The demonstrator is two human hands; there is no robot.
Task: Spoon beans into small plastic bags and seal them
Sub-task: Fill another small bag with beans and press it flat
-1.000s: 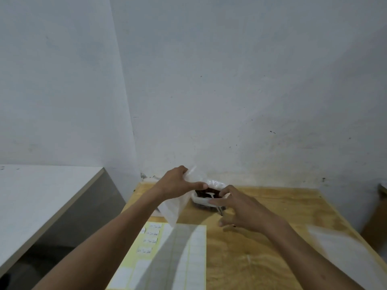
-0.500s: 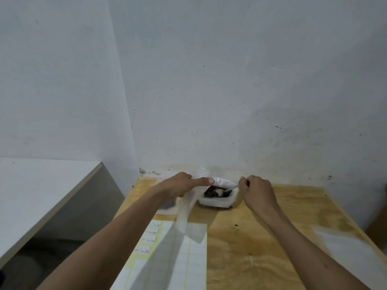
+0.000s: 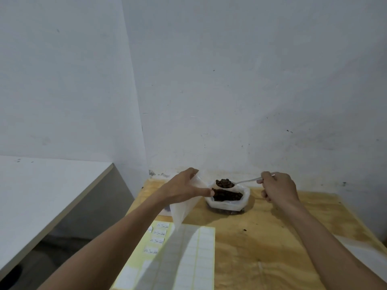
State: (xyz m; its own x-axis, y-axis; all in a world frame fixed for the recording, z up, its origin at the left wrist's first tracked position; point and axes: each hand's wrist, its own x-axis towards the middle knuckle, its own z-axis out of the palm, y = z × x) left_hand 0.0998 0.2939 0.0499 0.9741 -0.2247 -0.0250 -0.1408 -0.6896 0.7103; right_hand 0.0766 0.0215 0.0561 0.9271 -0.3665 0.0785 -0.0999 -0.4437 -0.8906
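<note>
- left hand [image 3: 184,190] grips a small plastic bag [image 3: 185,208] by its top edge, thumb out across the front; bag translucent white, hangs limp, looks empty, lifted above the wooden table [image 3: 272,237] just left of the tub
- right hand [image 3: 278,190] fingers curled round a metal spoon [image 3: 243,182] handle; bowl heaped with dark beans [image 3: 224,183], held just over the tub, near the bag mouth
- white plastic tub [image 3: 228,204] sits at the table's far edge by the wall, part full of the same dark brown beans
- sheet of white labels [image 3: 188,258] on yellow backing lies below the bag; a few labels have handwriting, unreadable
</note>
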